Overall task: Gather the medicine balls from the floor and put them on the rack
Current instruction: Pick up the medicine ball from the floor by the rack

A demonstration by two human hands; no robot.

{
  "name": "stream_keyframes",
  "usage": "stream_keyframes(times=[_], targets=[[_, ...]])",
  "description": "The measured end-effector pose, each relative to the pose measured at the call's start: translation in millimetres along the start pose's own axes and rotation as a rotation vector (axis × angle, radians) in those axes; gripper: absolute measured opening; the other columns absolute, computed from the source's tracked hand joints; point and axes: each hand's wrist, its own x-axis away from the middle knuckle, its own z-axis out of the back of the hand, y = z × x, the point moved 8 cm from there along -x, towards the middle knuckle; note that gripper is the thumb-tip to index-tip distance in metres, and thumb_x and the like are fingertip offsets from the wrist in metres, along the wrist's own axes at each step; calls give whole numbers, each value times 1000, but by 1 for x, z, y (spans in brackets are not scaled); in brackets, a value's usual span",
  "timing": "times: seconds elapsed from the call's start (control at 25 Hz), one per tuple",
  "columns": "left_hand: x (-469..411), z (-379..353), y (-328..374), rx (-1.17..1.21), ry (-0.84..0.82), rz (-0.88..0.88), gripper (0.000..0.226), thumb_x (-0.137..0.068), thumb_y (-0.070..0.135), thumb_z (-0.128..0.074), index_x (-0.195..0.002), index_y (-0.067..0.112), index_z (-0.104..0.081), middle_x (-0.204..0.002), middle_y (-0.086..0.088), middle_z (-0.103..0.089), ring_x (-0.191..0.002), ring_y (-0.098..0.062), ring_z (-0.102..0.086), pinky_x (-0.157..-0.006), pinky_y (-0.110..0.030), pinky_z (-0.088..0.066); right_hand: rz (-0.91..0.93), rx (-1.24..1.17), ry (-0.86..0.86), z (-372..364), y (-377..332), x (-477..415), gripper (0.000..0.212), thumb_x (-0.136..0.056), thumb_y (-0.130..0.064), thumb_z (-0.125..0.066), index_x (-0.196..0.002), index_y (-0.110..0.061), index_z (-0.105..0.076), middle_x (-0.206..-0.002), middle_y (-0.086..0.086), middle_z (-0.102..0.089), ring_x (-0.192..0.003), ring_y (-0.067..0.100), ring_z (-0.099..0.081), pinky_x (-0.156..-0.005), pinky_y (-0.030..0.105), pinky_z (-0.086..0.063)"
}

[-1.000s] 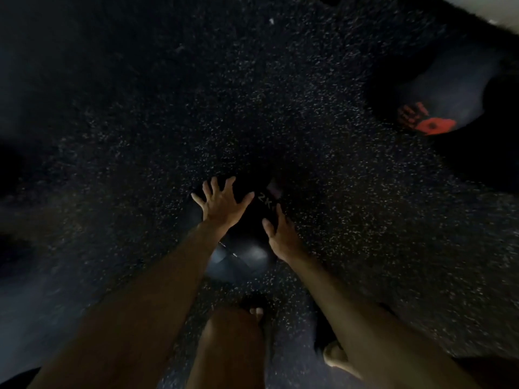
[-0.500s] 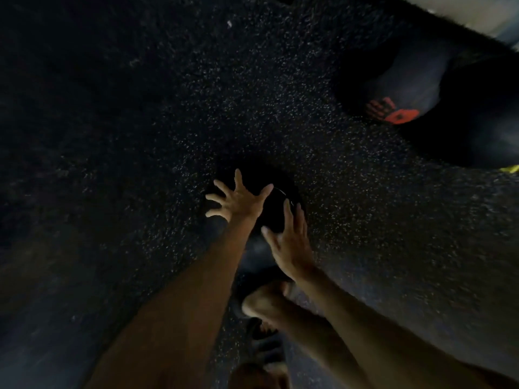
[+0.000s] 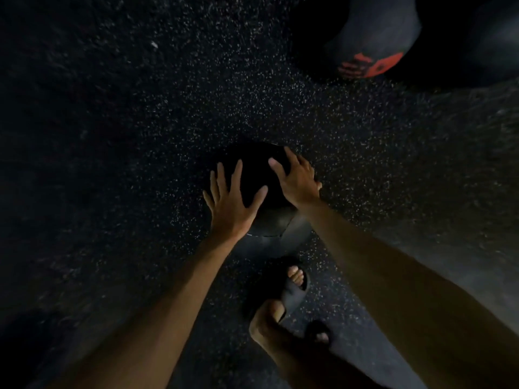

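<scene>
A small black medicine ball [image 3: 254, 175] rests on the dark speckled rubber floor [image 3: 112, 136] in the middle of the view. My left hand [image 3: 230, 206] lies on its left side with the fingers spread over the surface. Around its right side curls my right hand [image 3: 297, 181], fingertips reaching over the top. The ball sits clasped between the two palms. Its lower part catches some light near my wrists. No rack is in view.
At the top right lies a larger dark medicine ball with a red print [image 3: 373, 37], and another big dark ball [image 3: 477, 51] is beside it. My feet in black sandals [image 3: 292, 287] stand just behind the small ball.
Both hands have come down onto the small ball: the left settled on its left side and the right wrapped around its right side. The view has shifted closer to the ball.
</scene>
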Motion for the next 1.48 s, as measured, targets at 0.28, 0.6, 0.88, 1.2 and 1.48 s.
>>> stream_keyframes(times=[0.28, 0.6, 0.88, 1.2, 1.48], targets=[[-87, 31, 2, -16, -73, 127, 71, -88, 77, -35, -151, 47, -21, -163, -6, -15, -149, -34, -13, -115, -66, -15, 287, -72, 402, 13, -19, 32, 57, -102, -55, -33, -149, -23, -38, -153, 5, -36, -144, 23, -31, -118, 54, -27], [-208, 57, 58, 34, -2, -24, 52, -97, 60, -37, -132, 27, -53, -136, -10, -52, -126, -32, -45, -104, -58, -37, 89, -189, 505, 59, -52, -76, 51, -97, -60, -34, -133, -31, -56, -136, 3, -57, -130, 25, -48, -108, 54, -36], [-228, 62, 112, -184, 13, -402, 59, -91, 68, -39, -142, 39, -41, -151, 1, -37, -140, -28, -27, -112, -61, -22, -28, -238, 588, 115, -85, -157, 40, -97, -31, -47, -110, 1, -67, -114, 26, -68, -111, 43, -60, -95, 39, -46], [-331, 96, 119, 94, -77, -267, 41, -86, 62, -59, -101, 27, -73, -113, -3, -71, -105, -26, -64, -95, -36, -51, 356, -56, 541, 100, -144, -141, 46, -95, -53, -44, -131, -31, -60, -138, 1, -59, -131, 25, -50, -109, 46, -40], [-292, 105, 106, -74, -23, -347, 68, -90, 68, -45, -147, 30, -37, -156, -12, -31, -143, -34, -27, -113, -61, -25, 213, -58, 617, 116, -153, -164, 51, -93, -62, -42, -129, -30, -60, -132, 7, -62, -125, 32, -54, -103, 49, -43]])
